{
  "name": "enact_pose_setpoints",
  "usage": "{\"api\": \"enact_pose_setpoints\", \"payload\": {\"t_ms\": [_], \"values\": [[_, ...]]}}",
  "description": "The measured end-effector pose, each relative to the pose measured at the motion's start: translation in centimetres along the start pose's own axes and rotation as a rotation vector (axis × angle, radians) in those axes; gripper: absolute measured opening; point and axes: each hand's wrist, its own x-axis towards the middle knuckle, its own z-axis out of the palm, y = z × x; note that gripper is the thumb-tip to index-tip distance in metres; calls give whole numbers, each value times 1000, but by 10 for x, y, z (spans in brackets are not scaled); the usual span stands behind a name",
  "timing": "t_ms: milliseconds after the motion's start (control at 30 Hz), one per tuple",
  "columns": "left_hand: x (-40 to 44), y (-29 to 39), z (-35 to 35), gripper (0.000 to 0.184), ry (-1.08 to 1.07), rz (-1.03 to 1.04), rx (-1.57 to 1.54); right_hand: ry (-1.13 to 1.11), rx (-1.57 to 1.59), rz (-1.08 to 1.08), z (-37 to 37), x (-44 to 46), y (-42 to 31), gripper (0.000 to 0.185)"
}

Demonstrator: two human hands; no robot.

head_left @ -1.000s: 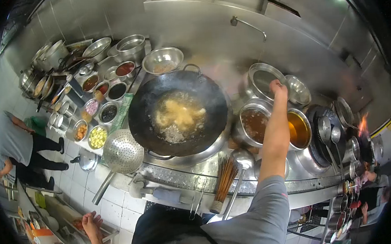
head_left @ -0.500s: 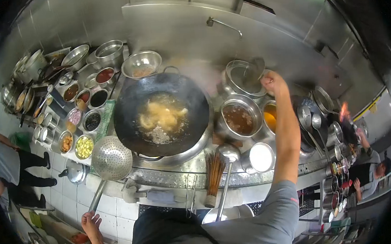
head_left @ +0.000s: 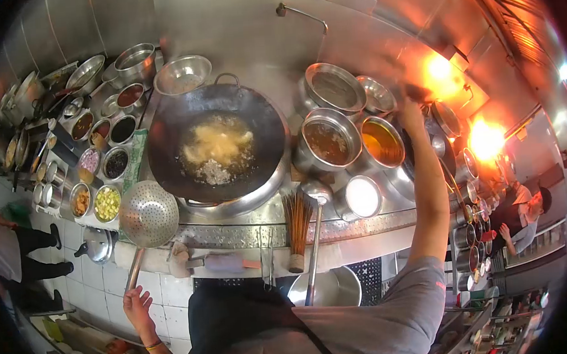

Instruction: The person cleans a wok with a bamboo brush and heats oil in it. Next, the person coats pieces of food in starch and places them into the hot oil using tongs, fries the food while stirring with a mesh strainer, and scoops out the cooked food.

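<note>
My left hand (head_left: 138, 309) is closed around the handle of a perforated skimmer (head_left: 148, 214), whose round bowl is just left of the wok's near rim. In the black wok (head_left: 165, 152), pale golden pieces (head_left: 218, 145) bubble in oil. My right arm is stretched far forward and right. My right hand (head_left: 412, 114) appears closed at a dark, blurred object (head_left: 416, 92) that I cannot make out. Left of it sit a metal bowl (head_left: 377, 95) and a pot of orange-yellow liquid (head_left: 383, 143).
Bright flames (head_left: 487, 140) flare at the right, near a co-worker (head_left: 523, 217). A pot of brown liquid (head_left: 329, 142), a ladle (head_left: 315, 191) and a bamboo brush (head_left: 296, 231) are along the front. Diced green pieces (head_left: 108, 204) and several sauce containers stand left. Another person (head_left: 2, 243) stands far left.
My right hand has moved right, away from the rear pot, with the dark object. The flames have grown much brighter. The view has shifted; my left hand still has the skimmer.
</note>
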Motion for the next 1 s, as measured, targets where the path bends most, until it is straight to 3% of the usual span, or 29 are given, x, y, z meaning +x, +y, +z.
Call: {"api": "enact_pose_setpoints", "payload": {"t_ms": [67,167,233,333,367,433,567,600,633,667,733,767,833,933,1000], "values": [[-4,-2,0,27,-1,3,-18,-355,9,-114,10,-4,6,39],[-13,5,-3,26,-17,11,-14,-202,102,30,24,-41,-1,43],[-16,14,-4,26,-42,43,-4,-34,199,285,7,-76,-39,41],[-9,32,5,19,-91,108,-21,-187,177,224,27,-88,-36,43],[-2,35,8,18,-110,112,-35,-197,303,70,36,-91,-25,39],[18,41,7,17,-168,120,-56,-267,233,52,-12,-106,-55,28],[52,56,-5,19,-241,165,-95,-89,434,33,-20,-162,-94,36],[61,60,-13,20,-241,176,-76,115,531,-60,-17,-186,-107,38],[68,59,-21,22,-237,181,-64,-186,914,291,-56,-215,-141,39],[78,55,-33,21,-239,192,-96,-130,998,248,-87,-241,-177,40],[89,56,-48,20,-197,157,-129,-233,1409,474,-133,-290,-233,41],[96,56,-54,20,-176,140,-141,-327,1417,582,-143,-309,-250,40],[112,50,-61,20,-167,121,-178,-470,1542,571,-154,-344,-274,43],[139,42,-60,22,-203,87,-191,-547,1377,652,-159,-355,-321,40],[151,45,-50,22,-286,67,-190,-538,1289,552,-147,-348,-340,37]]}}
